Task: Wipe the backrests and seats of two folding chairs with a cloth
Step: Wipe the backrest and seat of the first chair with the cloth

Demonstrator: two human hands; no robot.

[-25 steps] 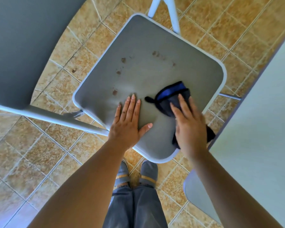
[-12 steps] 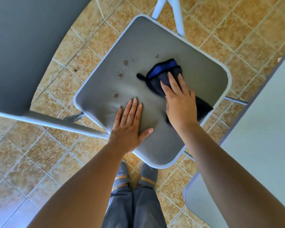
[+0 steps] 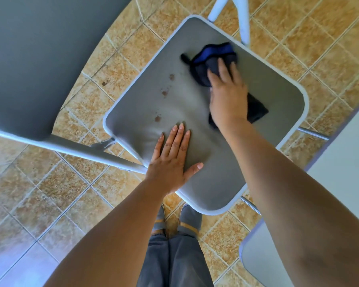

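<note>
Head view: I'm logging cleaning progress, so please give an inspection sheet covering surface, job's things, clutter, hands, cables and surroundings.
Surface: grey seat, with brown spots left of the cloth.
Job's things: dark cloth with a blue edge, on the seat's far part; grey backrest at left; second chair partly visible, lower right.
Clutter: nothing seen.
Hands: left hand flat on the seat's near part; right hand presses the cloth, blurred.
Cables: nothing seen.
Surroundings: tan tile floor; shoes by the seat's near corner.

Grey folding-chair seat (image 3: 195, 121) with a dark blue cloth (image 3: 203, 67) on it.
Cloth lies bunched near the far edge; brown spots (image 3: 164, 93) sit left of it.
</note>
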